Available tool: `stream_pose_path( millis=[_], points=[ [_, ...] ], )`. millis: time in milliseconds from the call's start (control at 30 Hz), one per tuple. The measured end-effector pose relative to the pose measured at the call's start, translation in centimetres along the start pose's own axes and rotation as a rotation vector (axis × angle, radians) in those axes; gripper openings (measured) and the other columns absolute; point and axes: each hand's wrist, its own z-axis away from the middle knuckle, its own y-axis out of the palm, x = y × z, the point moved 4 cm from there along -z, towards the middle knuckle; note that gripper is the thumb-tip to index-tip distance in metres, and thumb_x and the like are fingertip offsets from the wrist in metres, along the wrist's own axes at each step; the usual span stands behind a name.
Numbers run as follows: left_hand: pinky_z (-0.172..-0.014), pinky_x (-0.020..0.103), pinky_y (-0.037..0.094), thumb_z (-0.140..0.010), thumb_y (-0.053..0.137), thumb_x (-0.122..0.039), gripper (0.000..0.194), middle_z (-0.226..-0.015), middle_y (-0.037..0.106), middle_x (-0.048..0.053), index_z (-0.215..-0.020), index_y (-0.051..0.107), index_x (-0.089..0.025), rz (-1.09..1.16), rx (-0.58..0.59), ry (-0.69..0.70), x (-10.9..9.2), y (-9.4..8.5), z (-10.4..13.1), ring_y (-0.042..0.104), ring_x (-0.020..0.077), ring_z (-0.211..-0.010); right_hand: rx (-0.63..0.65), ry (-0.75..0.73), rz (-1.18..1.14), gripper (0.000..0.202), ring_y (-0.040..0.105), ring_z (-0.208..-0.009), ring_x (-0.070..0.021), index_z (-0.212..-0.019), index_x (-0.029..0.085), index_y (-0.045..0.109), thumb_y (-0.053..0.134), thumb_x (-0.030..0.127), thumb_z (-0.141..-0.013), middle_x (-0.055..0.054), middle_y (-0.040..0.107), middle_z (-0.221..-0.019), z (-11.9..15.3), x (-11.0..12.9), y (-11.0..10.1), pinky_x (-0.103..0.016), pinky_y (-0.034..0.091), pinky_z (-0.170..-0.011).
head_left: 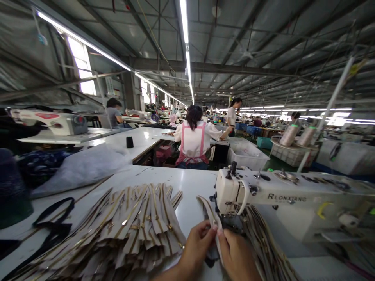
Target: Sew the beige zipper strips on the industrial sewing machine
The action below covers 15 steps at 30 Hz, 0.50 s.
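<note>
Both my hands hold one light grey zipper (215,220) in front of the sewing machine (263,191). Thumb and fingers of my left hand (197,242) pinch its left side. My right hand (236,249), slightly blurred, grips the strip a little lower on the right. The zipper's far end curves up and away, left of the needle area. To the left spreads a thick pile of grey zippers (129,222) with gold teeth and pulls. A second bundle of zippers (263,238) hangs beneath the machine arm, right of my right hand.
Black scissors (54,230) lie left of the pile. Behind them is a clear plastic bag (84,168). A black thread cone (129,142) stands on the far table. Ahead sits a person in a pink apron (193,142), beside a white bin (247,152).
</note>
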Motion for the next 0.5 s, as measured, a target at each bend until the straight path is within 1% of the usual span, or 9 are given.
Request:
stream_pose_path(
  millis=[67,133,233,333,400,500],
  points=[
    [-0.061,0.026,0.046,-0.057,0.082,-0.061,0.054,-0.063,0.061,0.003,-0.076,0.064,-0.013,0.111,0.035,-0.049,0.4,0.3,0.0,0.057,0.0140,-0.057,-0.024,-0.042,0.051,0.058,0.070,-0.070,-0.0203,-0.078,0.020,0.067,0.018,0.043,-0.100,-0.011,0.073,-0.074,0.1,0.0,0.8,-0.025,0.040,-0.059],
    [-0.060,0.025,0.045,-0.056,0.083,-0.059,0.054,-0.064,0.063,0.004,-0.074,0.064,-0.012,0.152,0.026,-0.076,0.6,0.3,0.1,0.057,0.0138,-0.057,-0.027,-0.073,0.060,0.057,0.071,-0.071,-0.0199,-0.082,0.020,0.068,0.019,0.041,-0.101,-0.011,0.074,-0.075,0.4,-0.3,1.6,-0.024,0.041,-0.059],
    [-0.054,0.023,0.041,-0.055,0.083,-0.059,0.053,-0.061,0.063,0.004,-0.069,0.064,-0.011,0.113,-0.007,-0.078,0.7,0.3,0.1,0.053,0.0117,-0.052,-0.054,-0.094,0.056,0.054,0.071,-0.069,-0.0194,-0.082,0.021,0.068,0.021,0.040,-0.101,-0.009,0.073,-0.072,1.1,-0.7,2.2,-0.024,0.040,-0.057],
    [-0.050,0.021,0.038,-0.056,0.082,-0.060,0.054,-0.060,0.063,0.004,-0.069,0.064,-0.010,0.077,-0.016,-0.075,0.8,0.2,0.1,0.051,0.0103,-0.050,-0.100,-0.065,0.050,0.056,0.069,-0.064,-0.0188,-0.078,0.021,0.067,0.021,0.042,-0.101,-0.008,0.072,-0.068,2.1,-0.4,1.9,-0.024,0.038,-0.055],
    [-0.049,0.020,0.037,-0.057,0.080,-0.061,0.055,-0.059,0.063,0.004,-0.070,0.064,-0.010,0.069,-0.049,-0.060,0.8,-0.1,-0.1,0.052,0.0105,-0.050,-0.116,-0.037,0.065,0.058,0.067,-0.059,-0.0186,-0.073,0.021,0.065,0.019,0.045,-0.101,-0.008,0.070,-0.063,3.0,0.2,1.6,-0.025,0.037,-0.053],
    [-0.051,0.022,0.041,-0.057,0.079,-0.062,0.055,-0.057,0.061,0.002,-0.070,0.064,-0.011,0.052,-0.154,-0.014,0.3,-1.0,-0.7,0.053,0.0115,-0.050,-0.108,-0.011,0.096,0.062,0.064,-0.053,-0.0178,-0.067,0.023,0.062,0.016,0.048,-0.101,-0.006,0.067,-0.057,5.0,1.0,1.6,-0.025,0.036,-0.051]
  ],
)
